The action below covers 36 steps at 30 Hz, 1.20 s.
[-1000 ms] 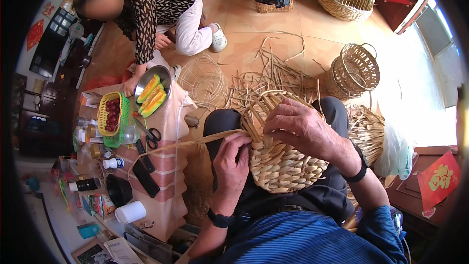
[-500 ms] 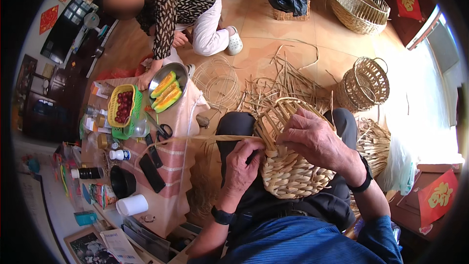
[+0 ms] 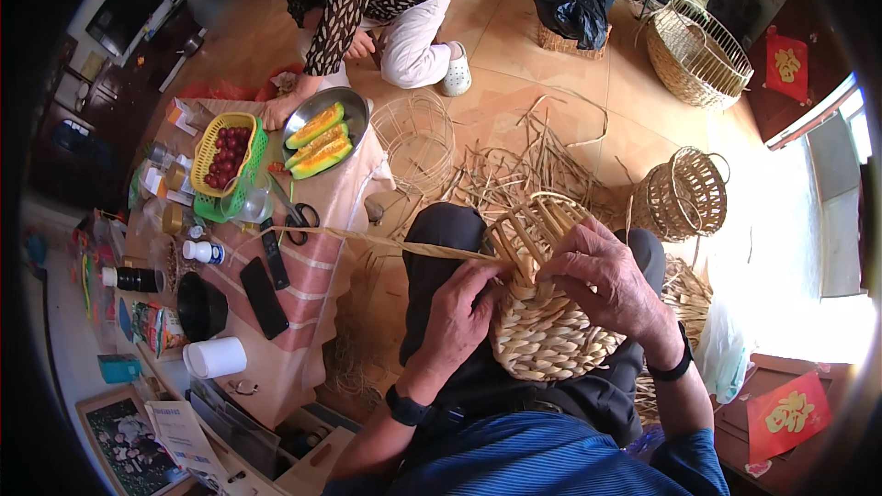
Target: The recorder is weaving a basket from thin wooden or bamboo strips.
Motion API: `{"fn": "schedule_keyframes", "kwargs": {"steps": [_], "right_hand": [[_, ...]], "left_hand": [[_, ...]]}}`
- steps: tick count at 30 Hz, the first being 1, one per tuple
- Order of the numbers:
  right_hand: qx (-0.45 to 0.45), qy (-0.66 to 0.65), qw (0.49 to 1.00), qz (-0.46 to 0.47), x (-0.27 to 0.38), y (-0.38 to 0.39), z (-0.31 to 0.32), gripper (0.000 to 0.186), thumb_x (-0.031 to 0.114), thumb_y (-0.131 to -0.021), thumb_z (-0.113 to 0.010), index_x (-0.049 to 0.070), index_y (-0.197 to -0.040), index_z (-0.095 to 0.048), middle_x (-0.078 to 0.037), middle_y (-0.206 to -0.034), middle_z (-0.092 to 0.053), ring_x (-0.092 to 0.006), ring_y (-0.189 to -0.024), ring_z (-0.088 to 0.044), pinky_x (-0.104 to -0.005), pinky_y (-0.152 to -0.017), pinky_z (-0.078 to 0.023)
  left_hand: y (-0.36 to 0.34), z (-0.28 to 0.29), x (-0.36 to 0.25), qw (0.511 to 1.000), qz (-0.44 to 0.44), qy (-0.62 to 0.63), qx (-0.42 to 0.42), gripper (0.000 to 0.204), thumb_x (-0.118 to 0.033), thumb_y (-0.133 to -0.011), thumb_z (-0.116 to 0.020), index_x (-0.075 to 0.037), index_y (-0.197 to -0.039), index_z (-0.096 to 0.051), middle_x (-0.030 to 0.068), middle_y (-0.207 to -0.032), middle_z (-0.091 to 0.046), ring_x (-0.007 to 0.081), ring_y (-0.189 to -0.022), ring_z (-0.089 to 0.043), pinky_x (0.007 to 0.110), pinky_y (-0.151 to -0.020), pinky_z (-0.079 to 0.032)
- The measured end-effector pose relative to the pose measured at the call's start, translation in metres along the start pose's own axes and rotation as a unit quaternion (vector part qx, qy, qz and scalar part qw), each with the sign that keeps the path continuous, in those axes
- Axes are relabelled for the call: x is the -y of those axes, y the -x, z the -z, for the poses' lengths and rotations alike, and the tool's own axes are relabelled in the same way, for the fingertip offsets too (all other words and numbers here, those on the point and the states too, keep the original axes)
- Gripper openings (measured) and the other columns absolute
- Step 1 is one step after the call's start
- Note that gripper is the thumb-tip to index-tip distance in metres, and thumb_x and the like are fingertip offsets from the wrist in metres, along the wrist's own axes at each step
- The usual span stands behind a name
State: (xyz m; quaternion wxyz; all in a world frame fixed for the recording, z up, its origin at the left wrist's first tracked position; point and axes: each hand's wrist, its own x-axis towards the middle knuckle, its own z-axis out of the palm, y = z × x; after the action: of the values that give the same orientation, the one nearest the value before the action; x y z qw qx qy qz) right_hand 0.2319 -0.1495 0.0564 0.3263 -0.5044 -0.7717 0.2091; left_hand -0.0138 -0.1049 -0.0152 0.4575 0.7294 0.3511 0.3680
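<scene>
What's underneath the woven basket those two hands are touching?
Dark trousers show around the woven basket, so it seems to rest on the person's lap. The patch right beneath it is covered, so I can't see that.

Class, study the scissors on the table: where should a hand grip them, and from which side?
Grip the scissors by the black handle loops, probably from the right, over the table's edge: the loops lie toward that edge and the left hand, while the blades point away, up and left. The strip passes close to the loops, so mind it.
</scene>
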Motion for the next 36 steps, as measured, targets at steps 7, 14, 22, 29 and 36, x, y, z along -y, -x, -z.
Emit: {"fn": "schedule_keyframes", "kwargs": {"steps": [7, 14, 22, 29, 36], "right_hand": [[-0.005, -0.001, 1.0, -0.01, 0.001, -0.001, -0.002, 0.023, 0.004, -0.086, -0.083, 0.012, -0.107, -0.081, -0.006, -0.097, -0.064, -0.0318, -0.095, -0.064, -0.0436, -0.085, -0.055], [0.003, -0.003, 1.0, -0.006, -0.003, 0.001, -0.001, 0.028, 0.003, -0.083, -0.083, 0.013, -0.109, -0.083, -0.005, -0.099, -0.065, -0.0311, -0.097, -0.064, -0.0432, -0.086, -0.055], [0.005, -0.004, 1.0, 0.029, -0.006, 0.005, 0.001, 0.034, 0.003, -0.075, -0.083, 0.014, -0.107, -0.084, -0.004, -0.105, -0.07, -0.03, -0.1, -0.066, -0.0429, -0.087, -0.056], [-0.01, 0.039, 0.996, 0.075, -0.007, 0.014, -0.005, 0.037, 0.004, -0.074, -0.079, 0.014, -0.11, -0.081, -0.005, -0.11, -0.07, -0.0297, -0.104, -0.068, -0.0421, -0.09, -0.057], [-0.008, 0.098, 0.993, 0.06, 0.005, 0.015, -0.005, 0.031, 0.005, -0.077, -0.078, 0.011, -0.107, -0.078, -0.005, -0.11, -0.069, -0.0299, -0.106, -0.069, -0.0435, -0.091, -0.057]], "left_hand": [[-0.002, 0.003, 0.013, 0.99, -0.086, -0.112, 0.015, 0.047, 0.012, -0.085, -0.079, -0.007, -0.127, -0.076, 0.0114, -0.12, -0.073, 0.0323, -0.109, -0.075, 0.04, -0.092, -0.062], [-0.002, 0.002, 0.018, 0.989, -0.109, -0.096, -0.031, 0.037, 0.003, -0.084, -0.084, -0.008, -0.119, -0.077, 0.0086, -0.114, -0.077, 0.0334, -0.107, -0.075, 0.043, -0.093, -0.062], [0.002, 0.007, -0.007, 0.999, -0.022, -0.033, -0.005, 0.018, -0.003, -0.094, -0.078, -0.004, -0.112, -0.075, 0.0141, -0.111, -0.078, 0.0348, -0.106, -0.074, 0.044, -0.096, -0.058], [0.007, 0.008, -0.019, 1.0, 0.015, -0.014, -0.003, 0.024, -0.018, -0.095, -0.082, -0.002, -0.11, -0.073, 0.0153, -0.109, -0.077, 0.0356, -0.106, -0.073, 0.043, -0.096, -0.056], [0.007, 0.006, -0.028, 0.99, 0.106, 0.096, 0.024, 0.039, -0.022, -0.097, -0.083, 0.001, -0.125, -0.069, 0.0148, -0.116, -0.076, 0.024, -0.111, -0.073, 0.038, -0.102, -0.054]]}}
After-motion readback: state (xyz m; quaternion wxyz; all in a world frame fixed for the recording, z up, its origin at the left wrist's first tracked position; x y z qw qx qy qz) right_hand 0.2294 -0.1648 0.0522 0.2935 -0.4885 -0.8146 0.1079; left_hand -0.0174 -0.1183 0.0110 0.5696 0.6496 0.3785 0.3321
